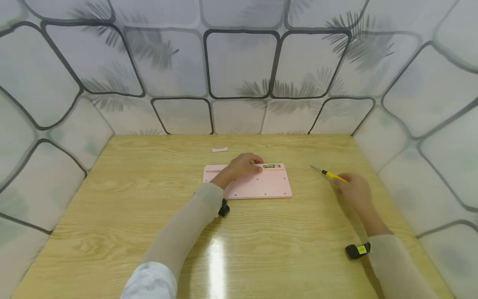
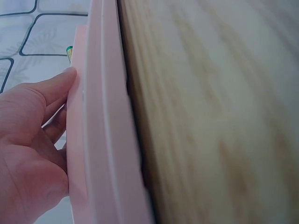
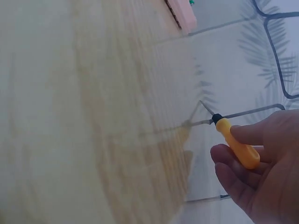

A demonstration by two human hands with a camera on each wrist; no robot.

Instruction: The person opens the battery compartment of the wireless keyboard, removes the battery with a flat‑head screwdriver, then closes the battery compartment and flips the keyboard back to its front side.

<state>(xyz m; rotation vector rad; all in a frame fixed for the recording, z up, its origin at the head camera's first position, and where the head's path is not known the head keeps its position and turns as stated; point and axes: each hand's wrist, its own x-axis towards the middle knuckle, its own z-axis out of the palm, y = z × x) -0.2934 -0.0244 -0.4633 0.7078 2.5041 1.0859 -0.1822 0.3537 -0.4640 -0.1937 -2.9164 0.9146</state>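
A pink keyboard point(image 1: 261, 187) lies face down on the table, its underside dotted with screw holes. A green battery point(image 1: 269, 166) shows in the slot along its raised far edge. My left hand point(image 1: 242, 165) grips that raised edge beside the battery, thumb on the near side and bent fingers on the far side; whatever lies under the fingers is hidden. In the left wrist view the thumb touches the pink edge near the battery's end point(image 2: 69, 52). My right hand point(image 1: 354, 189) holds a screwdriver point(image 3: 236, 144) by its yellow handle, tip pointing away from me, apart from the keyboard.
A small pink strip point(image 1: 220, 149), like a battery cover, lies behind the keyboard. The wooden table point(image 1: 112, 216) meets patterned walls point(image 1: 242, 62) at the back and both sides. Black wrist cameras point(image 1: 356, 251) sit on both arms.
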